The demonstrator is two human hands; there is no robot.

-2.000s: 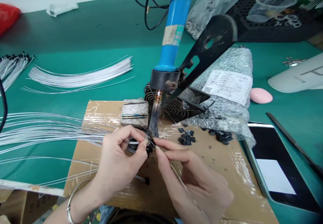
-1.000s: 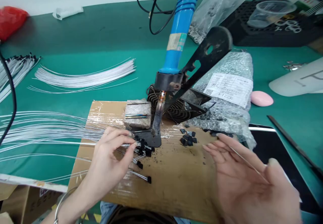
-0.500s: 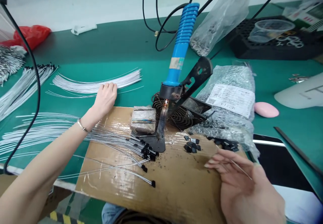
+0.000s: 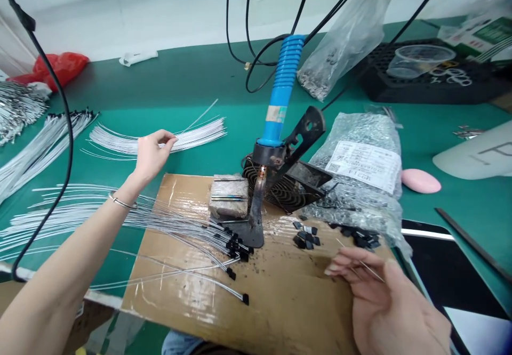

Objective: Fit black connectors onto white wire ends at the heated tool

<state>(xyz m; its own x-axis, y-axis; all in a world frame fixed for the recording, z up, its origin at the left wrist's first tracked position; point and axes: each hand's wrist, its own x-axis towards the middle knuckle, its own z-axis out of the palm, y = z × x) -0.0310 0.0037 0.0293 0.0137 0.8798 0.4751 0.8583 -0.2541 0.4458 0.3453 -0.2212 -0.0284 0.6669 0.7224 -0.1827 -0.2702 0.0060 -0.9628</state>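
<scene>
My left hand (image 4: pixel 154 152) pinches a white wire (image 4: pixel 205 113) at the right part of a bundle of loose white wires (image 4: pixel 116 140); the wire's end slants up and away. Low on the right, my right hand (image 4: pixel 372 285) is turned palm up, with a thin metal tool (image 4: pixel 372 271) lying between its curled fingers. Below my left forearm, more white wires (image 4: pixel 176 222) with black connectors (image 4: pixel 236 243) at their ends spread over the cardboard (image 4: pixel 280 301). Small black pieces (image 4: pixel 307 236) lie in a group left of my right hand.
A blue-handled soldering iron (image 4: pixel 282 88) stands upright in a black holder, centre. Behind it is a small fan (image 4: pixel 296 187). Bubble-wrapped bags (image 4: pixel 356 184), a pink oval object (image 4: pixel 421 180) and a dark tray (image 4: pixel 424 91) are on the right. A black cable (image 4: pixel 66 126) hangs at left.
My left hand has shifted left and lifted one wire's end away from the bundle. My right hand has stayed nearly in place, and the view has tilted slightly.
</scene>
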